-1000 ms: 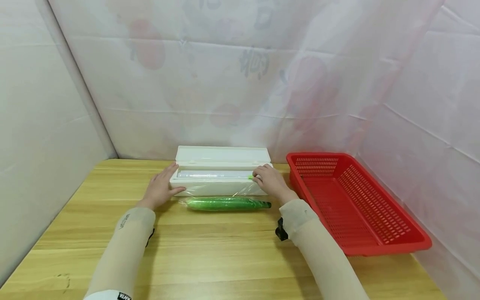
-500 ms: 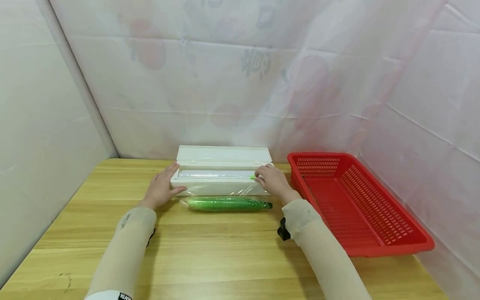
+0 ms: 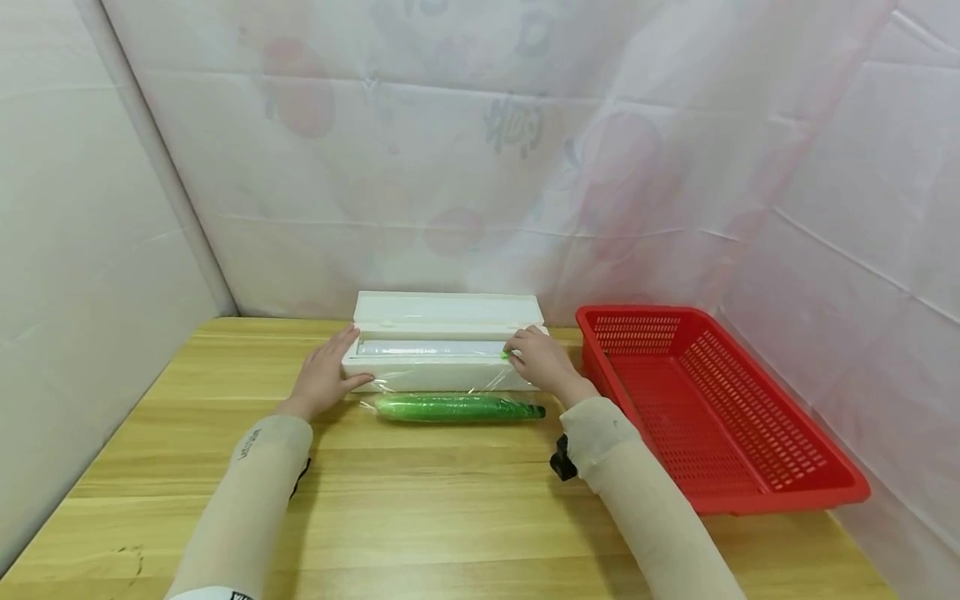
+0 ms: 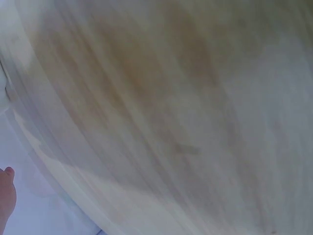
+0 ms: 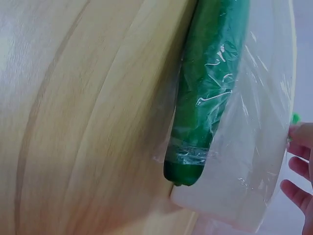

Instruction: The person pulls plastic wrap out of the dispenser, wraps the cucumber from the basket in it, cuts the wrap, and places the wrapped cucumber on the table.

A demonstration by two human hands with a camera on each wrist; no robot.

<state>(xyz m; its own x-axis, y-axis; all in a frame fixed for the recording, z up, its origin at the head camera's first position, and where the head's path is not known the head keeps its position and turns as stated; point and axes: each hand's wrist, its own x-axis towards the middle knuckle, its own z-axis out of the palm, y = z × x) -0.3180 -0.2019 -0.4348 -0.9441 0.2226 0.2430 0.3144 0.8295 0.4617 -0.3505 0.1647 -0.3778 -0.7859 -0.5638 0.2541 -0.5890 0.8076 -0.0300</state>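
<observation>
A white cling film box [image 3: 442, 375] stands on the table with its lid [image 3: 448, 308] raised at the back. My left hand [image 3: 321, 375] grips its left end, thumb on the front and fingers toward the back. At the right end of the box's top edge, my right hand [image 3: 543, 362] pinches a small bright green slide cutter [image 3: 506, 355]. In front of the box lies a cucumber [image 3: 457, 407] under clear film, which runs up over the box's front. In the right wrist view the film wraps the cucumber [image 5: 205, 98], with its dark end [image 5: 183, 171] sticking out.
To the right of the box a red plastic basket [image 3: 716, 333] with slotted walls stands on the wooden table [image 3: 420, 517]. A pale curtain [image 3: 450, 167] hangs behind the table and on both sides. The left wrist view shows mostly blurred table surface [image 4: 161, 122].
My right hand has shifted very slightly left along the box's edge since half a second ago. The left hand, box and cucumber look unchanged.
</observation>
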